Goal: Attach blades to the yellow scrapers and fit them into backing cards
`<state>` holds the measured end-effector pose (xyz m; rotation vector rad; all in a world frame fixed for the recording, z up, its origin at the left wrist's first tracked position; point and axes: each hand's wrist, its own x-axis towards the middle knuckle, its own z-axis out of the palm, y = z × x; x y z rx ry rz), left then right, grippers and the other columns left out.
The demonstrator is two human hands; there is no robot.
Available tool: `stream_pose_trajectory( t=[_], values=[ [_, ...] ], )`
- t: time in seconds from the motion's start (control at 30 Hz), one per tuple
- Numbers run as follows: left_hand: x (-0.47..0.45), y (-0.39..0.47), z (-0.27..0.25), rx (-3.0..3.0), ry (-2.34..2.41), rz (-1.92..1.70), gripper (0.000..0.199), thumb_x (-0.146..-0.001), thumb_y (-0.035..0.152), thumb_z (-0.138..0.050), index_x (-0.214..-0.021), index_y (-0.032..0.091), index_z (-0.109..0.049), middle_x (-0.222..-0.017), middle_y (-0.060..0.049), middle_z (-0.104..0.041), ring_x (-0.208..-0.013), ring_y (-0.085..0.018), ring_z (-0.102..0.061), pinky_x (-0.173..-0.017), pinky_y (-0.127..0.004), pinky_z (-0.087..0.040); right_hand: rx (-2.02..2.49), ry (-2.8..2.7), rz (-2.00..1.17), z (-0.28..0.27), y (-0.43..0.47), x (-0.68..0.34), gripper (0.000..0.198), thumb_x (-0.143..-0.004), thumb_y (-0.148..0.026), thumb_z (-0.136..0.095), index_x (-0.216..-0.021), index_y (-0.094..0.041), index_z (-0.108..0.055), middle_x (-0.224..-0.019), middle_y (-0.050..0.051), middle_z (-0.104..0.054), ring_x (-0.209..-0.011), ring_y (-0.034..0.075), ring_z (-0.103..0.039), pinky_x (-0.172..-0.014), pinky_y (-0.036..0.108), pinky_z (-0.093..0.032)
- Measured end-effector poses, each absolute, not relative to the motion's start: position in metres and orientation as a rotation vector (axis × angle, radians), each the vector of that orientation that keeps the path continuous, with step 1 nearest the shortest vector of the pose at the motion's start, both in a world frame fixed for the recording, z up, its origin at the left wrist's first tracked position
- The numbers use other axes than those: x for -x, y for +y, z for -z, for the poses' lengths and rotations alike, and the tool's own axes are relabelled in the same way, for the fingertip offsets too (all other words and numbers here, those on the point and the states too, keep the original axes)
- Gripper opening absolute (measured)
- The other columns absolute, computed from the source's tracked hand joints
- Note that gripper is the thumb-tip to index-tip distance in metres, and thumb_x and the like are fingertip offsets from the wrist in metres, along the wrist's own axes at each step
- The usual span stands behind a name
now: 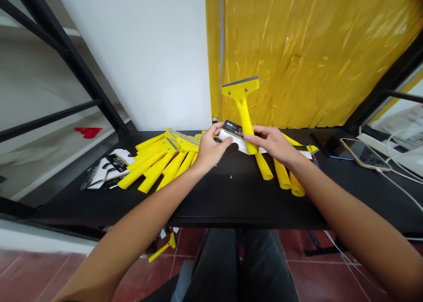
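Note:
My left hand (211,145) is closed on a folded black-and-white printed card (233,132), thumb on its near side. In my right hand (272,143) is a yellow scraper (243,110), gripped low on its handle, with the wide blade head pointing up and away from me. The card lies against the handle, partly behind it, and the right fingers may touch it too. Left of my left hand lies a pile of several yellow scrapers (161,161), handles toward me. More yellow scrapers (282,174) lie beneath and beside my right hand, partly hidden by it.
Printed cards (112,167) lie at the left on the black table (211,205). Phones (365,152) and white cables (401,187) are at the right. Yellow plastic sheeting (297,60) hangs behind, beside a white panel (142,51). Another scraper (163,248) is below the table edge.

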<state>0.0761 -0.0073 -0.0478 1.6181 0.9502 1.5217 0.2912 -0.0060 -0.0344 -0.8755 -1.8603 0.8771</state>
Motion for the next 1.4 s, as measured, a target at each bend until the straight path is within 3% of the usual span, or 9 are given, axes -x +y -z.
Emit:
stream_pose_trajectory(
  t=[0.2,0.33,0.5,0.63,0.8,1.07,1.23,1.4],
  values=[
    [-0.066,-0.002,0.043,-1.620,1.041,-1.495,0.028,-0.074,0.033,-0.083,-0.095,0.017,-0.077,-0.098,-0.006,-0.074,-0.091,-0.020,-0.067,-0.084,-0.032,-0.052,0.838,-1.628,-1.173,0.038,-0.005,-0.289,0.033,-0.081,-0.052,-0.080,-0.099,-0.024,-0.079,-0.082,0.002,-0.069,-0.070,0.016,-0.061,-0.061,0.030,-0.050],
    [-0.064,0.001,0.046,-1.640,0.951,-1.457,0.026,-0.080,0.039,-0.080,-0.094,0.017,-0.079,-0.105,-0.008,-0.074,-0.096,-0.020,-0.067,-0.084,-0.031,-0.052,0.811,-1.494,-1.294,0.033,-0.004,-0.290,0.039,-0.078,-0.056,-0.082,-0.097,-0.022,-0.078,-0.080,0.003,-0.068,-0.066,0.016,-0.061,-0.054,0.029,-0.051],
    [-0.069,0.000,0.052,-1.738,0.903,-1.362,0.031,-0.087,0.046,-0.073,-0.089,0.015,-0.073,-0.074,-0.004,-0.068,-0.066,-0.015,-0.064,-0.055,-0.024,-0.049,0.688,-1.221,-1.149,0.027,0.011,-0.307,0.049,-0.079,-0.070,-0.075,-0.102,-0.027,-0.073,-0.092,0.005,-0.071,-0.079,0.019,-0.066,-0.050,0.027,-0.053],
    [-0.073,-0.001,0.063,-1.764,0.856,-1.118,0.032,-0.087,0.044,-0.074,-0.095,0.014,-0.071,-0.071,-0.004,-0.068,-0.058,-0.014,-0.065,-0.046,-0.022,-0.048,0.633,-1.162,-1.027,0.026,0.019,-0.317,0.040,-0.078,-0.062,-0.080,-0.098,-0.029,-0.068,-0.092,0.002,-0.070,-0.078,0.016,-0.066,-0.046,0.024,-0.050],
    [-0.074,0.000,0.063,-1.681,0.844,-1.140,0.028,-0.083,0.038,-0.078,-0.091,0.012,-0.071,-0.084,-0.009,-0.074,-0.073,-0.017,-0.072,-0.057,-0.026,-0.060,0.633,-1.309,-1.077,0.021,0.006,-0.310,0.041,-0.077,-0.060,-0.081,-0.097,-0.027,-0.066,-0.093,0.004,-0.073,-0.082,0.021,-0.072,-0.045,0.026,-0.051],
    [-0.067,-0.004,0.046,-1.568,0.760,-1.103,0.036,-0.077,0.041,-0.085,-0.096,0.012,-0.074,-0.096,-0.010,-0.078,-0.088,-0.022,-0.076,-0.077,-0.035,-0.064,0.648,-1.347,-1.228,0.028,0.006,-0.304,0.046,-0.079,-0.057,-0.082,-0.105,-0.024,-0.063,-0.095,0.005,-0.077,-0.084,0.022,-0.077,-0.067,0.031,-0.065],
    [-0.052,0.001,0.036,-1.540,0.735,-1.024,0.040,-0.075,0.042,-0.087,-0.099,0.012,-0.075,-0.097,-0.012,-0.077,-0.092,-0.024,-0.075,-0.080,-0.039,-0.065,0.647,-1.365,-1.248,0.025,0.002,-0.304,0.050,-0.077,-0.056,-0.083,-0.110,-0.028,-0.058,-0.096,0.002,-0.076,-0.080,0.021,-0.077,-0.059,0.028,-0.063],
    [-0.059,-0.003,0.039,-1.510,0.681,-1.175,0.036,-0.072,0.042,-0.088,-0.089,0.015,-0.072,-0.090,-0.006,-0.072,-0.089,-0.020,-0.072,-0.080,-0.039,-0.064,0.708,-1.485,-1.261,0.024,-0.003,-0.304,0.053,-0.075,-0.057,-0.084,-0.113,-0.027,-0.060,-0.101,0.004,-0.075,-0.077,0.022,-0.076,-0.051,0.027,-0.058]
  ],
)
